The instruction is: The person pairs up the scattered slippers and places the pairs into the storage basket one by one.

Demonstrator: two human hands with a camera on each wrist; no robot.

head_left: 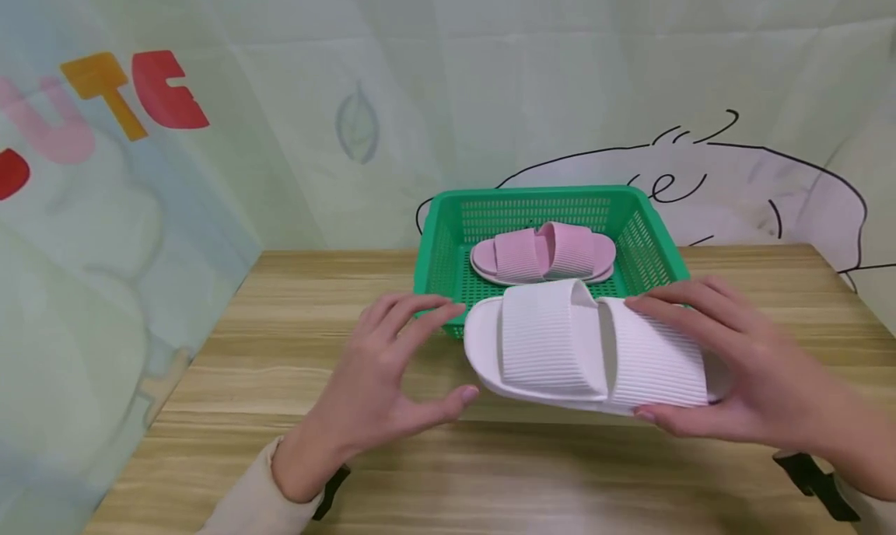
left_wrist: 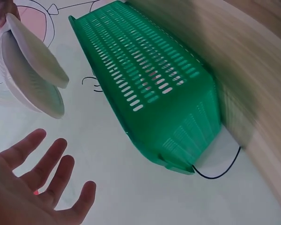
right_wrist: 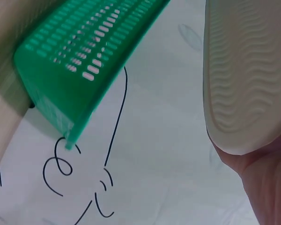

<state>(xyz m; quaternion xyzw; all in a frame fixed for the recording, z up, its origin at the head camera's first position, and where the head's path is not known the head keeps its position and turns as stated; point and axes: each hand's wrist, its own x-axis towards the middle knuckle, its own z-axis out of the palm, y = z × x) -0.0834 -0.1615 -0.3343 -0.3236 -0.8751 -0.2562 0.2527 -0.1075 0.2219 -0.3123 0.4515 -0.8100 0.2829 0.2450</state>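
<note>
My right hand (head_left: 647, 358) grips a pair of white ribbed slippers (head_left: 588, 352) held together, fingers on top and thumb underneath, just above the wooden table (head_left: 280, 340) in front of a green plastic basket (head_left: 448, 232). A pair of pink slippers (head_left: 542, 253) lies inside the basket. My left hand (head_left: 448, 352) is open with spread fingers at the slippers' left end, close to them but apart. The left wrist view shows the left hand (left_wrist: 42, 187) open below the white slippers (left_wrist: 30, 70). In the right wrist view, a slipper's wavy sole (right_wrist: 246, 75) rests against the right hand (right_wrist: 262, 178).
The basket (left_wrist: 150, 89) stands at the table's far edge against a pale printed backdrop (head_left: 350, 92) with cartoon drawings. Bare wood lies left and right of the basket and along the near edge. Black wrist straps (head_left: 815, 480) show on both arms.
</note>
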